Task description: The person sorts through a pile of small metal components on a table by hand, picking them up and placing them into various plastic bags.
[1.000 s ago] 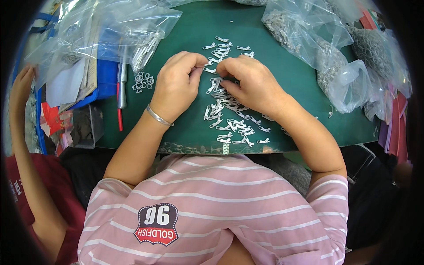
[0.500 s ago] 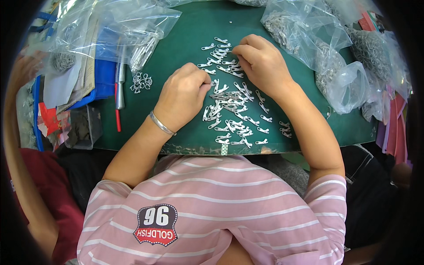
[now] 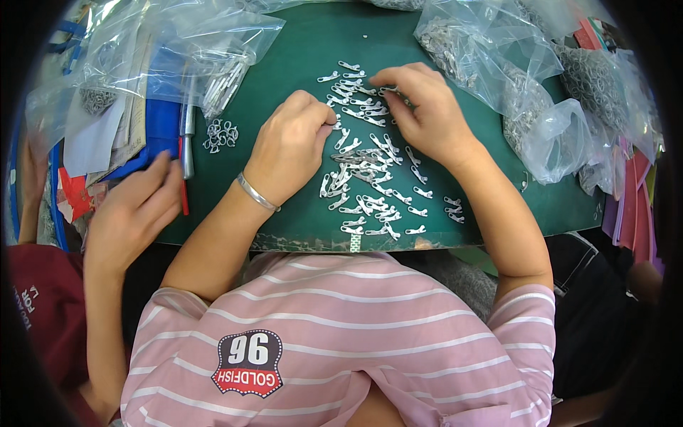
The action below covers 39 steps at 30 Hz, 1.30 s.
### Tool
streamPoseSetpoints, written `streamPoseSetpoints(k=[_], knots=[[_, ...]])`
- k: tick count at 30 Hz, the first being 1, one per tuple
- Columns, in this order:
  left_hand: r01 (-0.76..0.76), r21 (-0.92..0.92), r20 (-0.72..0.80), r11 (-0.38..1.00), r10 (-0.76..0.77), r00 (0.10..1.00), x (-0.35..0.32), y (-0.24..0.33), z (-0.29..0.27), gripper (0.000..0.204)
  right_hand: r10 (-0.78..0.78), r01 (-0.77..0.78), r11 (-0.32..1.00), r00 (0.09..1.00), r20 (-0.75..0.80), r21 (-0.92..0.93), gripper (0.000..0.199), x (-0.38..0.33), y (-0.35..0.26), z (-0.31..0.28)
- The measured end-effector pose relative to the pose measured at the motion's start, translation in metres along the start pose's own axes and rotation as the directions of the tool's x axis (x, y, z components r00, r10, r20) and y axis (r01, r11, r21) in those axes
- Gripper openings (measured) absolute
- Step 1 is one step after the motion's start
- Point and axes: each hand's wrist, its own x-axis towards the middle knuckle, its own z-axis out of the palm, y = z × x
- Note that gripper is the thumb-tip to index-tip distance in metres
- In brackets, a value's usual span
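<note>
Item: small silver metal clips (image 3: 370,178), scattered flat on the green counter (image 3: 299,50), within my reach; right hand (image 3: 427,114), fingers pinched together on one clip at the far edge; left hand (image 3: 288,146), curled, contents I cannot tell

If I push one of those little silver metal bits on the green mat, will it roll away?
Probably not: the silver pieces look flat and long, so they'd likely slide. They seem stiff and light, resting loosely on the green mat by the right hand.
</note>
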Motion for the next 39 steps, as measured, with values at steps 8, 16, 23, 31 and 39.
streamPoseSetpoints(k=[8, 16, 23, 31, 39], knots=[[0.116, -0.091, -0.004, 0.989, -0.116, 0.993, -0.008, 0.007, -0.007, 0.010, -0.004, 0.005, 1.000, 1.000, 0.020, -0.008, 0.016, -0.003, 0.001, -0.005], [-0.017, 0.004, -0.010, 1.000, 0.017, 1.000, -0.006, 0.006, 0.008, 0.011, -0.012, 0.009, 0.999, 0.996, 0.094, 0.034, 0.018, -0.025, -0.010, -0.017], [0.078, -0.092, 0.115, 0.993, -0.068, 0.991, -0.011, 0.020, 0.003, 0.012, 0.013, -0.021, 0.999, 0.985, 0.170, 0.050, 0.018, -0.035, -0.029, -0.010], [0.086, -0.021, 0.095, 0.996, -0.083, 0.992, -0.012, 0.027, 0.006, 0.011, 0.071, -0.093, 0.984, 0.987, 0.147, 0.149, 0.017, -0.035, -0.025, -0.007], [0.070, -0.009, 0.091, 0.998, -0.069, 0.994, -0.010, 0.024, 0.009, 0.011, -0.039, 0.030, 0.997, 0.992, 0.117, 0.076, 0.017, -0.027, -0.015, -0.004]])
